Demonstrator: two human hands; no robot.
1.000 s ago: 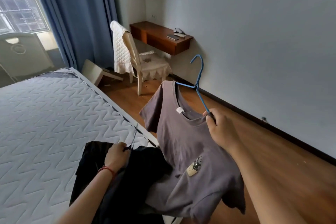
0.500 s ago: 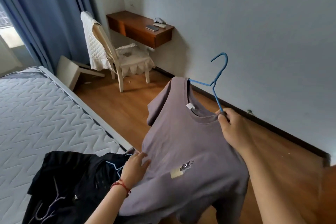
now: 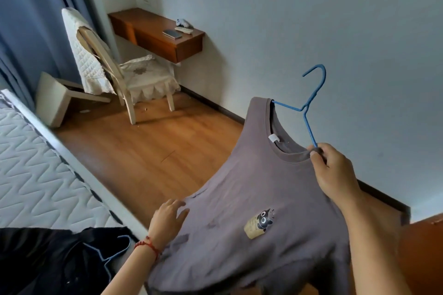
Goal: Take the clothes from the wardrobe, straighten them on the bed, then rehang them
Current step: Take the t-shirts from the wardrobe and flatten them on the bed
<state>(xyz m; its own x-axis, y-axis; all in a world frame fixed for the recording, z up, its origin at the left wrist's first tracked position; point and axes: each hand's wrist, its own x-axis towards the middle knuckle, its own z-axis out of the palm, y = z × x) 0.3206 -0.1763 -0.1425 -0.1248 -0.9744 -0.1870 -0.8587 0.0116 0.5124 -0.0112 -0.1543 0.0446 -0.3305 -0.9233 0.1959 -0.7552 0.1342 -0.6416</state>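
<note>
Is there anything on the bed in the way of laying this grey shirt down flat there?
Partly. A black garment with a blue hanger lies on the near corner of the bed, just left of the grey shirt. The mattress beyond it looks bare. The right hand grips the shirt's hanger; the left hand touches the shirt.

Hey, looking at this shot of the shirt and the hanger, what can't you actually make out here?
- Head view: the right arm of the blue hanger is hidden inside the grey shirt, past the right hand.
- The shirt's hem is cut off by the bottom edge.
- The black clothes on the bed are too dark to tell what they are.
- The small items on the desk are too small to identify.
</note>
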